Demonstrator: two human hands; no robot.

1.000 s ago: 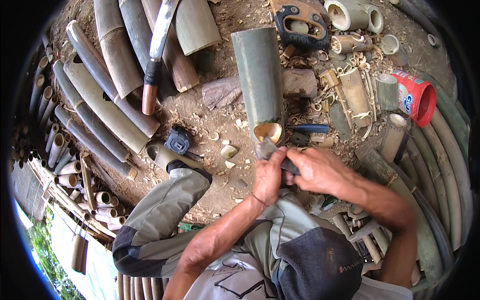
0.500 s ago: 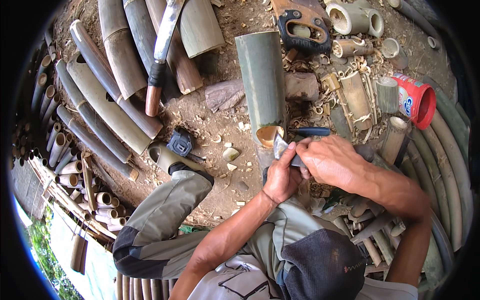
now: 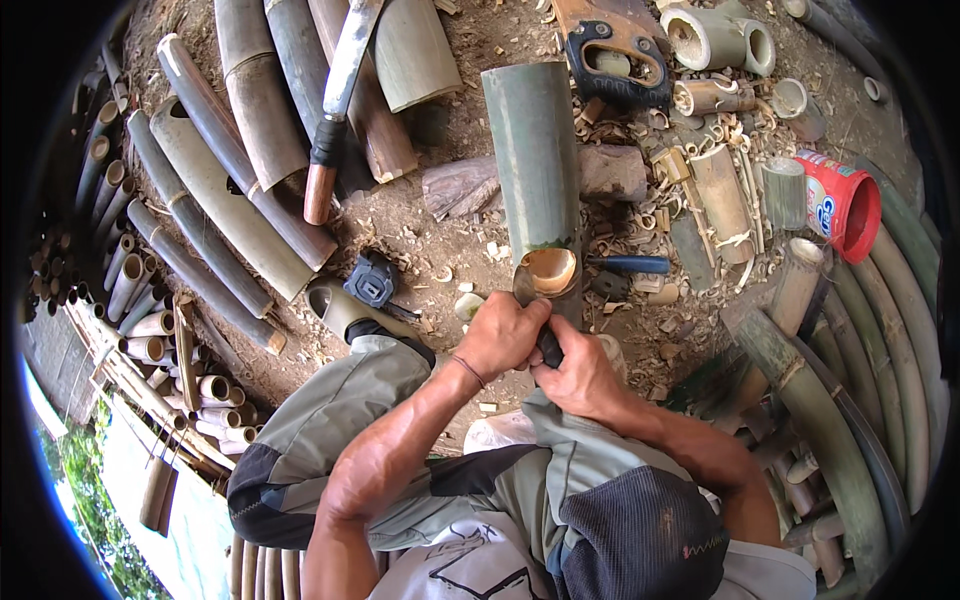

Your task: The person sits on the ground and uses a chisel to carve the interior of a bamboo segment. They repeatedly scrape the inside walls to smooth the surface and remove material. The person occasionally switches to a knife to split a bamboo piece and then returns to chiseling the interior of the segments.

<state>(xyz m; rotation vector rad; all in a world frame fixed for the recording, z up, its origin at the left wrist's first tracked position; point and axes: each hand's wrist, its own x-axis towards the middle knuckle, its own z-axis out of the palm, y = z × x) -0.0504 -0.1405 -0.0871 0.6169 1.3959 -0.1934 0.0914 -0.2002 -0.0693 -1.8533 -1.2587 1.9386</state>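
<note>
A thick green bamboo tube [image 3: 532, 160] points away from me, with a pale scooped cut [image 3: 550, 268] in its near end. My right hand [image 3: 580, 372] is closed round the dark handle of a knife [image 3: 550, 347]. Beside it, my left hand [image 3: 498, 335] is closed on the same tool, its knuckles toward the cut. A grey blade edge shows at the cut's left side; most of the blade is hidden by my fingers and the bamboo.
A blue-handled tool [image 3: 630, 264] lies right of the tube. Under the tube is a wood block [image 3: 612, 172]. A machete [image 3: 335, 120], tape measure [image 3: 370, 280], handsaw [image 3: 612, 55] and red tub [image 3: 850, 210] lie around. Bamboo lengths [image 3: 220, 200] fill the left; shavings litter the ground.
Both hands have shifted left and down, just below the cut. My right arm has swung in from the right. The blade, pointing up beside the cut before, is now mostly hidden.
</note>
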